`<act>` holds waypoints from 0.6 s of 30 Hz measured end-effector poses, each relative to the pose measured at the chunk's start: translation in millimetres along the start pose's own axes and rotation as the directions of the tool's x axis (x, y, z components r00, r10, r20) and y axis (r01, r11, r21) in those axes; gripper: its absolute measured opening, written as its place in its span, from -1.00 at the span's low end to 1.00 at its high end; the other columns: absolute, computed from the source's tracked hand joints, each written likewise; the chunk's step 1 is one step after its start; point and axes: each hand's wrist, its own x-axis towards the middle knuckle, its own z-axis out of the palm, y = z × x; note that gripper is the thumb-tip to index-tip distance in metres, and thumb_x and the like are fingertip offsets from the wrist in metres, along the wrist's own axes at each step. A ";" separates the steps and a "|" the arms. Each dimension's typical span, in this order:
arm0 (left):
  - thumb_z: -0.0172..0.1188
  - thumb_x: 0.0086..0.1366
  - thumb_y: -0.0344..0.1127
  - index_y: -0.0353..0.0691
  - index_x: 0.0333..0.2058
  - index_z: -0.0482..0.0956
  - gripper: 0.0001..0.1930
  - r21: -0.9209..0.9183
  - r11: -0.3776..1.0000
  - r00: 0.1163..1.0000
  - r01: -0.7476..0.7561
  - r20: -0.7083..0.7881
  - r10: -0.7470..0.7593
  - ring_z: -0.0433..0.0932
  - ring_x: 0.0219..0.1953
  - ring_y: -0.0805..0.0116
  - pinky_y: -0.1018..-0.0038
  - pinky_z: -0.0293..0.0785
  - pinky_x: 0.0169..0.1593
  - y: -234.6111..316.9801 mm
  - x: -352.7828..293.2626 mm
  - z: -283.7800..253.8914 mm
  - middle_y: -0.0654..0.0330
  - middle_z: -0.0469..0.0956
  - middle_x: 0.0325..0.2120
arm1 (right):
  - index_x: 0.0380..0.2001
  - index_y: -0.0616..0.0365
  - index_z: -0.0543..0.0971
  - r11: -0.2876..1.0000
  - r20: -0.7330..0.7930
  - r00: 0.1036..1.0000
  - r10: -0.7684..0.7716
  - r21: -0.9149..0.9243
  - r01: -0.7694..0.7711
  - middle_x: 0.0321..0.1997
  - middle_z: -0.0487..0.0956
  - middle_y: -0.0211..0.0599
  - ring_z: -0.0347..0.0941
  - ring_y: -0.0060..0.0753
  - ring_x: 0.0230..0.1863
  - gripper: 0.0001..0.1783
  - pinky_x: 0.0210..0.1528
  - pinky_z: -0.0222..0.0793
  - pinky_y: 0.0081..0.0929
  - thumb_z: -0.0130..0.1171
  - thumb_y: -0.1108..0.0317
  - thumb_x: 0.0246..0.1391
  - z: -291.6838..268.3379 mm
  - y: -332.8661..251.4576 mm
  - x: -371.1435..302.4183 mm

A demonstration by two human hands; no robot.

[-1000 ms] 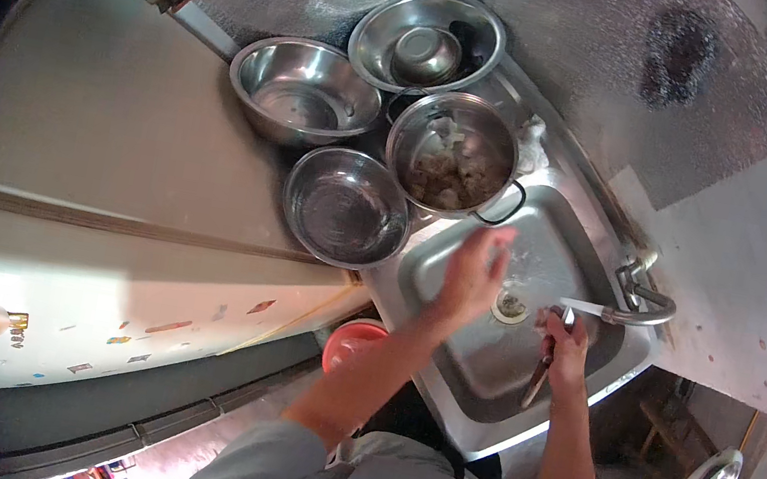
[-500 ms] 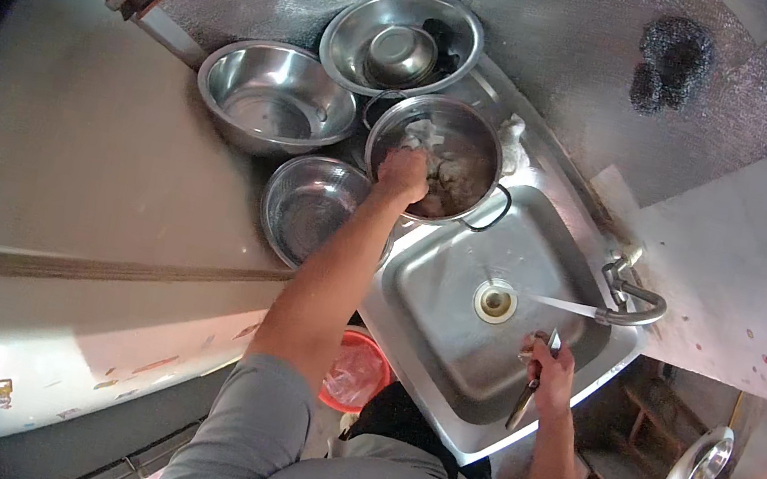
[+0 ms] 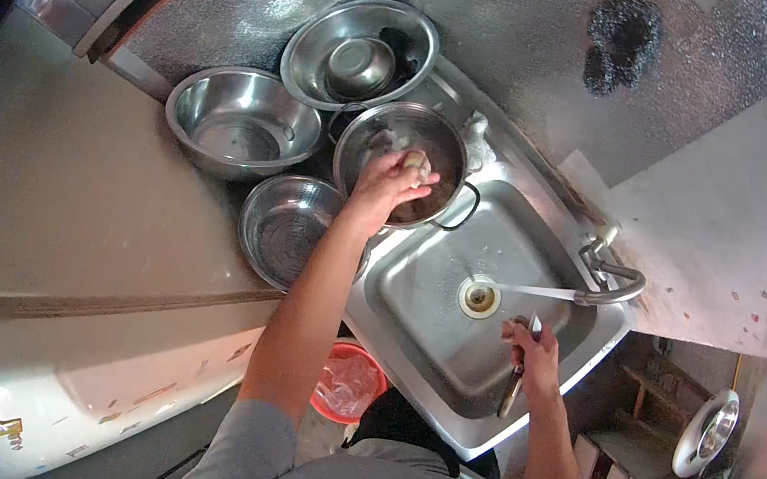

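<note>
My left hand (image 3: 379,194) is over the steel two-handled pot (image 3: 460,146), its fingers curled round a small pale, brownish lump of food (image 3: 418,161) whose kind I cannot make out. Murky contents and another pale piece show inside the pot. Above the near right part of the steel sink (image 3: 411,320), my right hand (image 3: 538,360) grips a knife (image 3: 510,393). The blade points away from me and the dark handle hangs below the fist. A small pale bit shows at these fingertips, too small to name. The tap (image 3: 614,286) pours water toward the drain (image 3: 479,298).
Left of the pot stand a steel basin (image 3: 184,130), a larger basin (image 3: 298,53) with a small bowl (image 3: 359,69) in it, and a steel strainer-like bowl (image 3: 253,233). A crumpled white cloth or bag (image 3: 477,142) lies behind the sink. Below is a red bucket (image 3: 316,401) with a plastic liner.
My left hand has risen from inside the pot and turned, with a pale lump now showing in its fingers. My right hand keeps the knife over the sink. The whole view has shifted slightly.
</note>
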 end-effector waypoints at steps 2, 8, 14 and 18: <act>0.07 0.32 -0.40 -0.34 0.07 0.37 -0.64 -0.178 0.982 0.996 0.065 0.070 -0.053 0.51 0.07 0.12 0.21 0.44 0.15 -1.6 -18.0 11.5 0.06 0.51 -0.08 | -0.28 0.21 0.53 1.000 0.024 0.999 -0.023 -0.018 0.023 -0.47 0.57 -0.40 0.24 -0.70 -0.65 -0.81 -0.61 0.12 -0.65 0.13 0.32 0.12 9.6 -15.4 -7.3; 0.02 0.38 -0.25 -0.27 -0.03 0.43 -0.72 -0.152 0.967 0.951 0.203 0.265 -0.158 0.54 0.06 0.13 0.28 0.47 0.05 -31.9 -47.0 48.3 0.02 0.55 -0.04 | -0.31 0.20 0.54 0.998 0.043 0.997 -0.061 0.003 0.061 -0.56 0.50 -0.46 0.23 -0.69 -0.65 -0.83 -0.63 0.10 -0.64 0.16 0.32 0.12 4.3 -14.3 -8.7; 0.06 0.38 -0.16 -0.20 -0.15 0.49 -0.76 0.044 0.968 0.931 0.248 0.267 -0.251 0.58 -0.03 0.27 0.41 0.46 -0.07 -86.1 -53.7 103.2 0.13 0.60 -0.13 | -0.34 0.18 0.55 0.998 0.058 0.996 -0.065 -0.001 0.065 -0.50 0.54 -0.47 0.27 -0.70 -0.60 -0.82 -0.59 0.13 -0.64 0.20 0.29 0.12 -14.6 -14.7 -20.4; 0.17 0.31 -0.18 -0.19 -0.16 0.49 -0.76 0.178 0.966 0.949 0.190 0.219 -0.227 0.57 -0.18 0.47 0.55 0.46 -0.21 -113.5 -57.5 135.9 0.25 0.60 -0.22 | -0.23 0.21 0.54 0.994 0.003 0.996 -0.093 0.051 0.092 -0.45 0.58 -0.44 0.28 -0.69 -0.58 -0.79 -0.55 0.17 -0.65 0.16 0.30 0.15 -31.6 -22.1 -40.9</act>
